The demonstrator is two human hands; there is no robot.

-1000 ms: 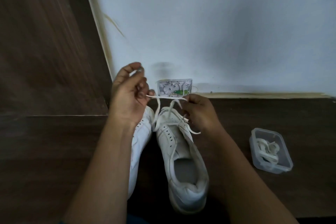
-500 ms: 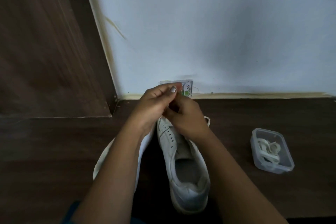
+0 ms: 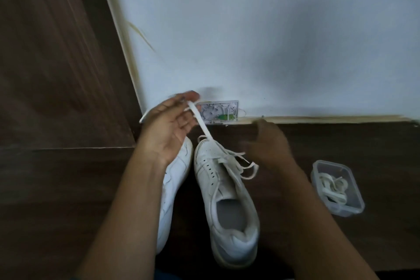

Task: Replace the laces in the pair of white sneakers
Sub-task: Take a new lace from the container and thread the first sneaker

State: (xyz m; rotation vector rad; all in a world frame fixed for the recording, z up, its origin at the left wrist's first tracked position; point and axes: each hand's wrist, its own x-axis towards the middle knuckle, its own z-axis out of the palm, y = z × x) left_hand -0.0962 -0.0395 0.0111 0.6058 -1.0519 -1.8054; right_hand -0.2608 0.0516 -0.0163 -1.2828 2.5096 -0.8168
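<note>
Two white sneakers stand side by side on the dark wooden floor, toes toward the wall. The right sneaker (image 3: 227, 200) is in full view; my left forearm covers part of the left sneaker (image 3: 176, 175). A white lace (image 3: 203, 125) runs taut from the right sneaker's toe eyelets up to my left hand (image 3: 169, 125), which pinches it between the fingers, its end sticking out past the hand. Loose loops of lace (image 3: 246, 169) lie over the sneaker's right side. My right hand (image 3: 267, 143) hovers just beside them, motion-blurred, its grip unclear.
A clear plastic container (image 3: 354, 198) holding coiled white laces sits on the floor at the right. A small clear box (image 3: 219, 112) leans against the white wall's base. A dark wooden panel (image 3: 56, 63) rises at the left.
My hands, joined over the sneaker's toe half a second ago, have parted. The left hand has drawn the lace up and left; the right hand has swung to the right.
</note>
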